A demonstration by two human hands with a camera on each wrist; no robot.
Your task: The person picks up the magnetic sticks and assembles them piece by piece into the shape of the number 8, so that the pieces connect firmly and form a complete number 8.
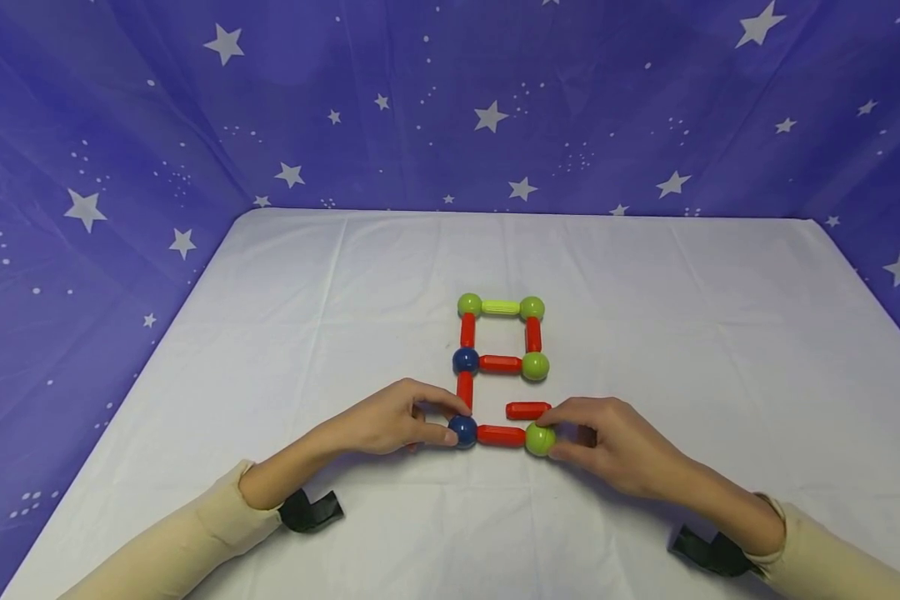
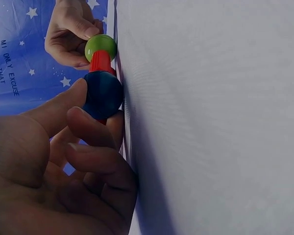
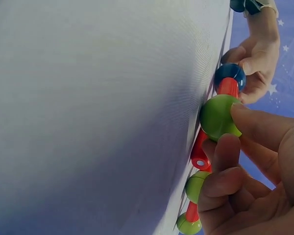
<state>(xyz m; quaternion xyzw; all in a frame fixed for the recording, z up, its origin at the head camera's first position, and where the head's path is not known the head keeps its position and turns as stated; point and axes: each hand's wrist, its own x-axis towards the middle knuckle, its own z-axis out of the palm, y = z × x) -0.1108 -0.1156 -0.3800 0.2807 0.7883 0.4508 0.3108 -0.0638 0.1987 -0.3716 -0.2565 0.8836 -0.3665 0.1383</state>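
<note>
My left hand (image 1: 390,417) pinches a dark blue ball (image 1: 462,432) at the near left corner of a flat ball-and-rod figure. With thumb and fingertips my right hand (image 1: 615,446) pinches a green ball (image 1: 541,439) at the near right corner. A red rod (image 1: 501,436) joins these two balls. Just beyond it, a loose red rod (image 1: 528,410) lies beside the right fingertips; its right end is partly hidden. Another red rod (image 1: 465,392) runs from the held blue ball up to a second blue ball (image 1: 466,360).
Farther off, a square continues the figure: green balls (image 1: 532,308), red rods (image 1: 500,364) and a yellow-green rod (image 1: 501,307). White cloth (image 1: 270,333) covers the table. A purple star-patterned curtain (image 1: 390,67) hangs behind it. Black straps (image 1: 311,511) sit at both wrists.
</note>
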